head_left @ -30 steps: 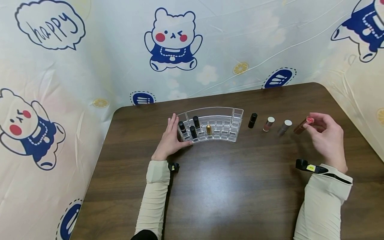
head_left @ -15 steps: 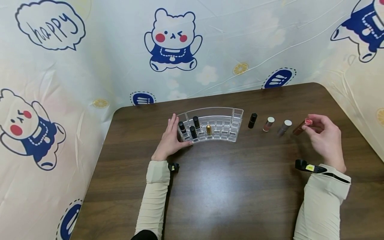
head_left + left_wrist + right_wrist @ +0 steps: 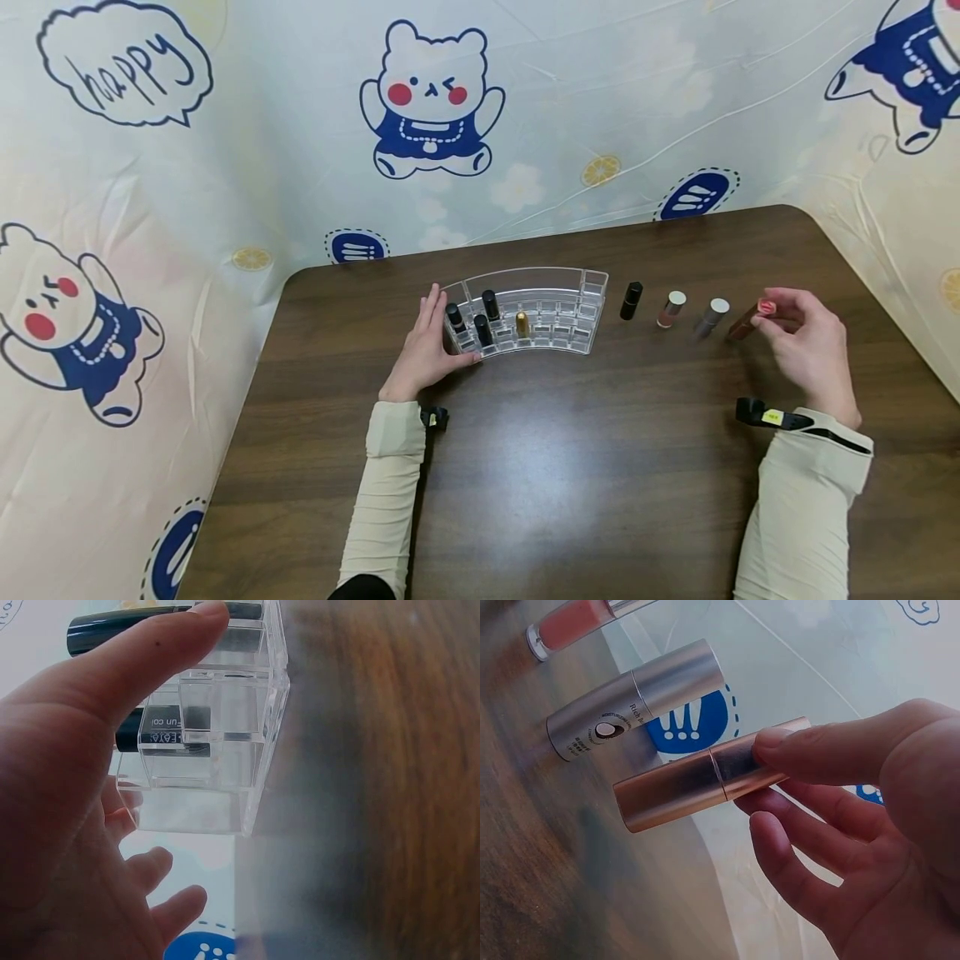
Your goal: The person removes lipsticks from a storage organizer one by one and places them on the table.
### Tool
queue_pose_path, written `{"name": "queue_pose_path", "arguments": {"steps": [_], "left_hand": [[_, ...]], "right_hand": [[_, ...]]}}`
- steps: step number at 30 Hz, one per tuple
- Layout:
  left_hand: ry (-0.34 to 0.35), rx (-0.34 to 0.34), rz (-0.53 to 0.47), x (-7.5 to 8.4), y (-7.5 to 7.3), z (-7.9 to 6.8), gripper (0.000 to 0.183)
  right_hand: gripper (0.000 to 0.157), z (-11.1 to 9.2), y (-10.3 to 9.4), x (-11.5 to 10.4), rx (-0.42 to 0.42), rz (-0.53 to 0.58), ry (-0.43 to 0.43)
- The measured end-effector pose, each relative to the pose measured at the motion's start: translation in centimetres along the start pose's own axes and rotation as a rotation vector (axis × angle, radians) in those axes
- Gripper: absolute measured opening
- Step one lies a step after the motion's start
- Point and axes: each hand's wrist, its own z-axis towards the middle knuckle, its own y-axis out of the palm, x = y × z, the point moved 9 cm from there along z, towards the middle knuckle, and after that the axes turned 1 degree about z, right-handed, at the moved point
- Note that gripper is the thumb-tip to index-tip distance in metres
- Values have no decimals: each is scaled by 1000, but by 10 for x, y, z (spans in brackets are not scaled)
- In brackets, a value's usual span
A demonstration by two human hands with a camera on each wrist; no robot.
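Observation:
My right hand [image 3: 810, 350] pinches a coppery lipstick tube [image 3: 671, 791] near its top between thumb and fingers, at the right side of the table. In the head view the lipstick leans, its reddish top towards my palm. My left hand [image 3: 427, 350] lies against the left end of a clear tiered lipstick organizer [image 3: 555, 333], thumb at its front and the other fingers stretched along its side. Several black-capped tubes [image 3: 120, 630] and one gold tube [image 3: 522, 325] stand in the organizer's left and middle slots.
Between the organizer and my right hand, a black tube [image 3: 632, 301], a white-capped lip gloss [image 3: 672, 309] and a silver tube [image 3: 634, 701] stand in a row on the brown table [image 3: 555, 467]. A printed curtain [image 3: 300, 125] hangs behind the table and along its sides.
My right hand has shifted slightly left with the coppery lipstick, closer to the silver tube. My left hand and the organizer have stayed in place.

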Motion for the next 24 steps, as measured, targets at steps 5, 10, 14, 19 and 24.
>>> {"name": "queue_pose_path", "arguments": {"steps": [5,10,14,19,24], "left_hand": [[1,4,-1,0,-1,1,117],[-3,1,-1,0,-1,1,117],[-6,-5,5,-1,-1,0,117],[-6,-10,11,0,-1,0,118],[-7,-10,11,1,-1,0,117]], "right_hand": [[40,0,2,2,-23,-17,4],[40,-1,2,3,-44,-43,15],[41,-1,4,4,-66,-60,26],[42,-1,6,6,-86,-81,40],[42,-1,7,8,-92,-90,42]]}}
